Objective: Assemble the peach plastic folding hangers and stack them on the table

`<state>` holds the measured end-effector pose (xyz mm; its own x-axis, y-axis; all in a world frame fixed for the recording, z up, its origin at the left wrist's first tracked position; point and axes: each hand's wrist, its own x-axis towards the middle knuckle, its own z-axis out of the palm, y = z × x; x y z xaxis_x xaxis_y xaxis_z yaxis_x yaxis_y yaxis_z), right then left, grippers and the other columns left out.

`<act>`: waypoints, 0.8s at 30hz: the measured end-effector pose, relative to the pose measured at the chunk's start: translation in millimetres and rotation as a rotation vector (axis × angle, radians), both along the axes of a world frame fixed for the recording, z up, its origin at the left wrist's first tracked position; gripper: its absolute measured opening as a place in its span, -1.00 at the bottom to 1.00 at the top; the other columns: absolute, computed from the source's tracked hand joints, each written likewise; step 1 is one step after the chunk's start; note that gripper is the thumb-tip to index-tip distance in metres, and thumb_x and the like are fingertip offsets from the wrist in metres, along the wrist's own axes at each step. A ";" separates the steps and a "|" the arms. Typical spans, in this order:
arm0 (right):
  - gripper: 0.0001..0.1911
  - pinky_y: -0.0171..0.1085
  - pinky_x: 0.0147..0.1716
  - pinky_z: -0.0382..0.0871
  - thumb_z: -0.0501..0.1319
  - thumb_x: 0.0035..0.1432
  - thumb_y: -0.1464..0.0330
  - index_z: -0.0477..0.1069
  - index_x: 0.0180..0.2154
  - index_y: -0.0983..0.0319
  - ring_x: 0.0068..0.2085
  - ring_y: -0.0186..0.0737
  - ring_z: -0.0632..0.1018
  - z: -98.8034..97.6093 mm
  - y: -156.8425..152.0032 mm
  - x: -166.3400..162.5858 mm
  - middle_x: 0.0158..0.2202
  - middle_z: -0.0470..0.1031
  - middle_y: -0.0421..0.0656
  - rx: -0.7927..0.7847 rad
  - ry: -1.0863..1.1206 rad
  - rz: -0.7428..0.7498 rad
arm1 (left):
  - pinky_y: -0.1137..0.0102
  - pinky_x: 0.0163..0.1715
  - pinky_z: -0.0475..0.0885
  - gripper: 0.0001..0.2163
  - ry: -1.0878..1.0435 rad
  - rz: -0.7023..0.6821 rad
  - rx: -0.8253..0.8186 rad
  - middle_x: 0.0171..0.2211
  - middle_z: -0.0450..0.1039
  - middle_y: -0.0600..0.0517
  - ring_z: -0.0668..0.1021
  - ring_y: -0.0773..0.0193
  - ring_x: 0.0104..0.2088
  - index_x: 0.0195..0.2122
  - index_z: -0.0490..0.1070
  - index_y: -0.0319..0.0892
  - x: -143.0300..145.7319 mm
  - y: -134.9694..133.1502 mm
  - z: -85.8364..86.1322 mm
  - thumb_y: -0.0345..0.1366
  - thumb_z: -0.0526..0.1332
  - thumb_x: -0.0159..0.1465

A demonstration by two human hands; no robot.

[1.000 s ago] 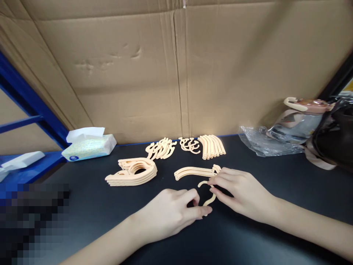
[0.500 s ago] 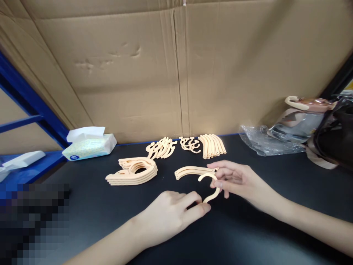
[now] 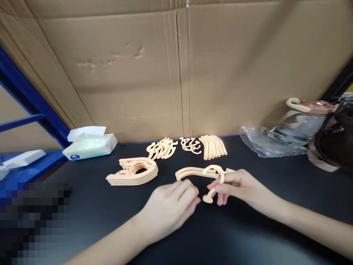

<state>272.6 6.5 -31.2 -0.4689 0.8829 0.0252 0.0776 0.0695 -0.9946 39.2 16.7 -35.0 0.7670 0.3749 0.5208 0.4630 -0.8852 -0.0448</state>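
Note:
My right hand (image 3: pixel 234 186) pinches a cream plastic hanger hook (image 3: pixel 221 175) between thumb and fingers. Its curved end points up and left, and its flat round foot hangs at the bottom. My left hand (image 3: pixel 172 206) is just left of that foot, apart from it, with fingers curled together; their tips are hidden, so I cannot tell if anything is in them. Behind both hands, curved hanger arms (image 3: pixel 190 170) lie on the black table (image 3: pixel 220 235), partly covered by the hook and right hand. A stack of folded hangers (image 3: pixel 132 179) rests to the left.
Along the back lie a heap of curved hanger pieces (image 3: pixel 162 148), several loose hooks (image 3: pixel 190 144) and a row of hanger arms (image 3: pixel 213 147). A tissue pack (image 3: pixel 91 146) sits at left. Plastic wrap (image 3: pixel 259 141) and a water bottle (image 3: pixel 299 125) stand right, before a cardboard wall (image 3: pixel 124 73).
My left hand has let go of the hook's lower end and drawn slightly left, its fingers curling. The hook, still in my right hand, has turned and its foot now shows.

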 end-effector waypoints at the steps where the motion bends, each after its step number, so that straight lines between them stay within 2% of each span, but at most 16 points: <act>1: -0.76 -0.36 -0.41 0.46 0.24 0.18 0.23 0.56 -0.26 0.25 -0.45 -0.34 0.55 2.1 1.4 2.0 -0.41 0.58 -0.14 0.025 -0.007 -0.025 | 0.43 -0.53 0.31 -0.91 0.017 0.090 0.032 -0.40 0.36 0.06 0.44 0.30 -0.44 -0.33 0.25 -0.19 -1.1 2.4 0.5 -0.38 0.05 0.33; 4: -0.75 -0.39 -0.39 0.43 0.21 0.21 0.22 0.56 -0.26 0.24 -0.43 -0.36 0.53 6.3 4.3 6.6 -0.40 0.58 -0.14 0.099 -0.017 -0.095 | 0.39 -0.52 0.32 -0.92 0.099 0.324 0.062 -0.35 0.36 0.04 0.45 0.23 -0.39 -0.21 0.32 -0.19 -6.4 11.1 -0.1 -0.37 0.07 0.32; 7: -0.72 -0.40 -0.40 0.42 0.19 0.22 0.19 0.56 -0.30 0.25 -0.45 -0.38 0.52 7.1 5.9 7.5 -0.39 0.57 -0.14 0.119 -0.025 -0.118 | 0.41 -0.51 0.33 -0.81 0.160 0.404 0.018 -0.29 0.36 0.03 0.46 0.24 -0.37 -0.06 0.33 -0.16 -12.0 19.1 -3.6 -0.36 0.07 0.33; 12: -0.74 -0.39 -0.44 0.40 0.20 0.21 0.21 0.54 -0.32 0.25 -0.47 -0.37 0.51 5.9 4.4 4.8 -0.44 0.54 -0.16 0.092 -0.029 -0.102 | 0.45 -0.50 0.31 -0.80 0.142 0.341 -0.046 -0.31 0.34 0.05 0.44 0.28 -0.38 -0.08 0.40 -0.07 -14.9 23.8 -5.1 -0.38 0.06 0.34; 19: -0.76 -0.41 -0.46 0.40 0.18 0.23 0.23 0.51 -0.27 0.25 -0.47 -0.38 0.50 4.3 4.4 4.2 -0.40 0.54 -0.16 0.085 0.001 -0.075 | 0.49 -0.49 0.31 -0.81 0.061 0.180 -0.199 -0.28 0.33 0.05 0.45 0.33 -0.38 -0.23 0.42 -0.11 -12.9 19.2 -1.3 -0.47 0.04 0.30; 24: -0.77 -0.40 -0.48 0.39 0.18 0.23 0.23 0.41 -0.16 0.24 -0.49 -0.39 0.50 -2.8 5.0 2.2 -0.41 0.54 -0.18 0.047 0.041 -0.082 | 0.50 -0.33 0.36 -0.77 -0.003 0.055 -0.322 -0.20 0.36 0.08 0.49 0.36 -0.27 -0.25 0.43 -0.07 -13.6 16.4 -1.1 -0.48 0.03 0.31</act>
